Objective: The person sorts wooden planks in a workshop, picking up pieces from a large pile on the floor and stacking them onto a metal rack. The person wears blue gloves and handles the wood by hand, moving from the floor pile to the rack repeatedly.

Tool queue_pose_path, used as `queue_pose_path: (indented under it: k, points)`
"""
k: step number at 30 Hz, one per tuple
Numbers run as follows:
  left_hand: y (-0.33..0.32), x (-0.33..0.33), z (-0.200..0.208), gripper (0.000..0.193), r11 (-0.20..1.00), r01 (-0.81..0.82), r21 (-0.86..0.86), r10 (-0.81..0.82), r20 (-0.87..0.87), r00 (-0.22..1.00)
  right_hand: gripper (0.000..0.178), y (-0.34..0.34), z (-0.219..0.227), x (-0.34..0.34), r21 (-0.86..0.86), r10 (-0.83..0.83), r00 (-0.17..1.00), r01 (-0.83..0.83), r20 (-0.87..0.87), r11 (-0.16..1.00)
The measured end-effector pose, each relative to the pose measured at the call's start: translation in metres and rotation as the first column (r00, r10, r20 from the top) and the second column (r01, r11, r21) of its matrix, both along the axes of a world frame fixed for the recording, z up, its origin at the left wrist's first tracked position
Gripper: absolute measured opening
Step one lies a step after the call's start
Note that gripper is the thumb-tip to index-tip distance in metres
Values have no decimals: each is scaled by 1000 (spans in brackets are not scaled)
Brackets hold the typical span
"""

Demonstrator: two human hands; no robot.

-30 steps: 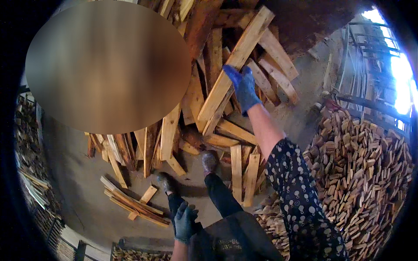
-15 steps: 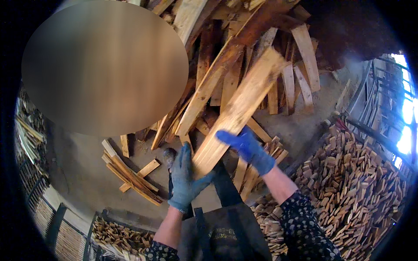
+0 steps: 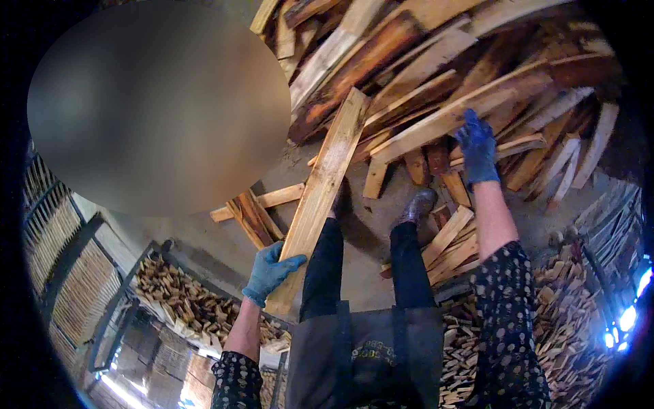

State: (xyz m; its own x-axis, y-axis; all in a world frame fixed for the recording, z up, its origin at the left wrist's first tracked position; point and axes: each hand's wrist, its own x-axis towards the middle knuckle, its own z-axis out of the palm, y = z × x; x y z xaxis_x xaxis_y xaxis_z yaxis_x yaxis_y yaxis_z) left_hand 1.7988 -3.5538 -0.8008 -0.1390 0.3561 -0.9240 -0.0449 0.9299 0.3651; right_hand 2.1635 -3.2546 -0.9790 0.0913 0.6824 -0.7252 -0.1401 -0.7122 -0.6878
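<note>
My left hand (image 3: 271,273), in a blue-grey glove, is closed around the lower end of a flat wooden board (image 3: 327,170). The board slants up and away to the right, in front of my left leg. Out to the right, my right hand (image 3: 478,151) in a darker blue glove reaches over the woodpile with its fingers extended. It is beside a long plank (image 3: 436,129) lying across the pile; whether it touches the plank I cannot tell. No piece shows in the right hand.
Loose boards (image 3: 409,75) are heaped at the far side. Crossed wood strips (image 3: 252,211) lie on the floor at left, and a small stack (image 3: 449,245) lies by my right leg. Short cut pieces fill a rack (image 3: 197,300) at lower left and a heap (image 3: 565,320) at lower right.
The board has swung left with my left hand, which now grips its lower end. My right hand has let go of it and moved right, over the pile. The view has turned.
</note>
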Motion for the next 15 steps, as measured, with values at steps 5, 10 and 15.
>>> queue_pose_path:
  k: [5, 10, 15]
  points:
    - [-56, -20, 2, 34, 970, -203, -136, 202, -24, 979, 35, 6, 9, 7, 82, 172, 982, -165, -80, 983]
    - [-79, -34, -19, 39, 903, -404, -145, 392, -107, 914, 40, 20, 6, 36, 306, 563, 596, -793, 573, 527]
    - [-98, -48, -33, 38, 812, -562, -159, 557, -76, 827, 32, -10, 55, -22, -190, 468, 862, -436, 192, 880]
